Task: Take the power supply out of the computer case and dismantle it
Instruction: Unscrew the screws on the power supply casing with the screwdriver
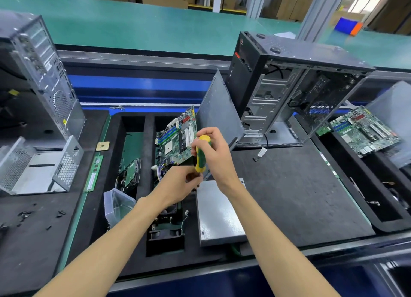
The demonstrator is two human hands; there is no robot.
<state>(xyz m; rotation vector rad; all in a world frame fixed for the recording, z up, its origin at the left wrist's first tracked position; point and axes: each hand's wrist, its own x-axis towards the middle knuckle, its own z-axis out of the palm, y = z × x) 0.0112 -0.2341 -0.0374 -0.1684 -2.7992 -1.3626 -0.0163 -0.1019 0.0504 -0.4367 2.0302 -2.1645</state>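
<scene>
motherboard (178, 136): upright in foam slot, 12 o'clock
RAM stick (94, 173): flat, 9 o'clock
second motherboard (364, 129): 2 o'clock

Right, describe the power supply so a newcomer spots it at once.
Start at the open black computer case standing on the dark mat. Nearer the person lies a flat grey metal box, the power supply, under the right hand with the yellow-green screwdriver. Unlike neighbours, it is plain, closed.

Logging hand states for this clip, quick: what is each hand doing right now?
Left hand: fingers curled at the screwdriver's tip by the power supply corner; what they pinch is hidden.
Right hand: grip closed round the yellow-green screwdriver handle.
</scene>
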